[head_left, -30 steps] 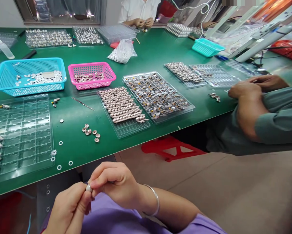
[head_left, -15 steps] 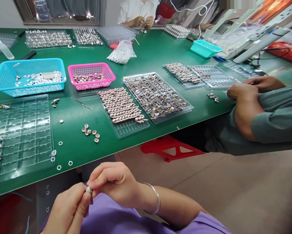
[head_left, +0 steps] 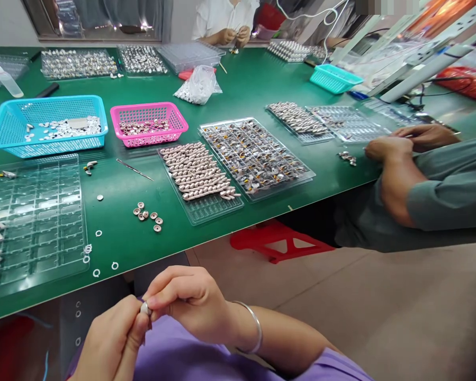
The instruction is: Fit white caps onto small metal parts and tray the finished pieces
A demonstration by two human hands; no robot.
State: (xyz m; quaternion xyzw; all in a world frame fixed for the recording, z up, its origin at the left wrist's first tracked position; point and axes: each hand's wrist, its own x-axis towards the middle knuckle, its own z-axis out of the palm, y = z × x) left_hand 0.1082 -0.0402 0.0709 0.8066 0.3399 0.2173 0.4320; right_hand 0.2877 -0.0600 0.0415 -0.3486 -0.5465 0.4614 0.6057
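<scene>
working the small part (head_left: 145,308) seems the step: left grip (head_left: 113,330) and right grip (head_left: 190,299) both pinch it, just off the near edge of the surface (head_left: 241,100); the next move likely needs steady, careful pressure.

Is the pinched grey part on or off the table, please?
Off: the left hand and right hand pinch the grey part clear of the table.

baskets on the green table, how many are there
3: a blue basket at the left, a pink basket just right of it, and a turquoise basket farther back toward the right. Others could be hidden from view.
</scene>
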